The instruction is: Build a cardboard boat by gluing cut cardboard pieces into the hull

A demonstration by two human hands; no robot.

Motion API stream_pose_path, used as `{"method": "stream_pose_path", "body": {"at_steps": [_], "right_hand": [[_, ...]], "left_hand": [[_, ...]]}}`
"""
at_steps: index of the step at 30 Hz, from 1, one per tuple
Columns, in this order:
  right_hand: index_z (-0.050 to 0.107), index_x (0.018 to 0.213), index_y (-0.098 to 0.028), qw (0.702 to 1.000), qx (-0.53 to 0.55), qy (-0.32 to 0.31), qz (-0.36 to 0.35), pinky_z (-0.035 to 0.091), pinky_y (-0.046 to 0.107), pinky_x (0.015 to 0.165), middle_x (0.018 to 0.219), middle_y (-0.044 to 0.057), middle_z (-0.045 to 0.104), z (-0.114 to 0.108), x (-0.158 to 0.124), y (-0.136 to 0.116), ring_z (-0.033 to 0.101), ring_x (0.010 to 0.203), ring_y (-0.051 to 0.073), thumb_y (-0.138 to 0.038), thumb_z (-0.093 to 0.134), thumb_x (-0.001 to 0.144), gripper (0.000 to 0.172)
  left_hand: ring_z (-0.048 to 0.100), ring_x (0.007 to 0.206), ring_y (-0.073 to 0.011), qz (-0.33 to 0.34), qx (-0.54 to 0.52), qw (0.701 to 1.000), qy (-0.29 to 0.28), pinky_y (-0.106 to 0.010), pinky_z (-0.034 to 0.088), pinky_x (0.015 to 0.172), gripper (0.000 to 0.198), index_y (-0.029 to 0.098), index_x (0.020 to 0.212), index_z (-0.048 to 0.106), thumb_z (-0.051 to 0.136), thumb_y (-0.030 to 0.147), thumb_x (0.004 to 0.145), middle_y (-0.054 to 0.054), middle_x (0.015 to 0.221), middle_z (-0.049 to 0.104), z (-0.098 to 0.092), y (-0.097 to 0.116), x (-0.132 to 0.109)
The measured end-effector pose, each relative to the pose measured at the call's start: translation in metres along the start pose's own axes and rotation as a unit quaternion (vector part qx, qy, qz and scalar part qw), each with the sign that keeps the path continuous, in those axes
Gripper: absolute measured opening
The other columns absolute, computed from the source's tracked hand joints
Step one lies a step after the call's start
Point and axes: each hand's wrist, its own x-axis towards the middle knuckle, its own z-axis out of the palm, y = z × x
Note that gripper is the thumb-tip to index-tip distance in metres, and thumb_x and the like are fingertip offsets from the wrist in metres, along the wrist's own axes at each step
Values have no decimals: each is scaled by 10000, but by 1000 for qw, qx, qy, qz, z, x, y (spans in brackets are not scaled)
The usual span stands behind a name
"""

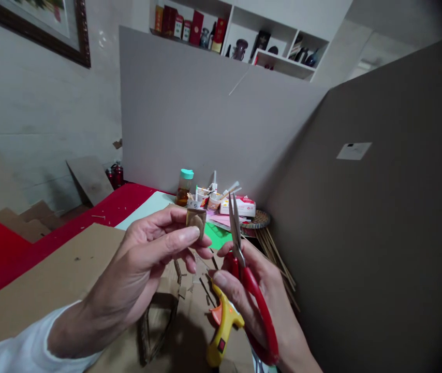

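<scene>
Between the thumb and fingers of my left hand [147,259] is a small brown cardboard piece [196,216], roughly square with a rounded shape on its face. My right hand [252,290] grips red-handled scissors [258,295], their blades pointing up and slightly apart. The blades stand to the right of the cardboard piece, not touching it. Below the hands, a yellow glue gun [223,326] with an orange trigger lies on the work surface. Left of it is a dark, curved cardboard frame [159,331], partly hidden by my left hand and in shadow.
Flat cardboard [69,264] covers much of the red-topped table [128,199]. Behind my hands stand a teal-lidded jar [184,187], cups with tools [215,201], a tissue pack [240,206] and a woven tray [260,219]. Thin sticks [277,254] lean at right beside a grey panel [372,217].
</scene>
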Motion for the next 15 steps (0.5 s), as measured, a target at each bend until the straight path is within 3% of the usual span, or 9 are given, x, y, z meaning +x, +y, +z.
{"method": "stream_pose_path", "body": {"at_steps": [5, 8, 15], "right_hand": [[645, 1084, -220, 997, -60, 1, -55, 482, 286, 626, 880, 48, 620, 6, -8, 4, 569, 759, 202, -521, 740, 870, 381], [660, 1138, -229, 994, -83, -5, -70, 472, 286, 634, 889, 46, 616, 10, -12, 8, 574, 795, 215, -517, 714, 904, 374], [675, 1134, -235, 986, -128, -9, -106, 437, 281, 624, 836, 21, 599, 13, -14, 5, 541, 769, 200, -476, 707, 922, 323]], "left_hand": [[671, 698, -133, 5, -14, 1000, 4, -156, 570, 542, 51, 184, 836, 805, 775, 149, 812, -30, 796, 758, 2, 0, -1], [656, 674, -138, 0, -13, 1000, 11, -156, 542, 472, 44, 191, 823, 803, 800, 159, 793, -18, 788, 731, 3, -1, -2], [625, 632, -109, -9, -7, 1000, 14, -151, 535, 480, 68, 180, 839, 811, 813, 142, 782, -18, 818, 718, 3, -8, -4]]}}
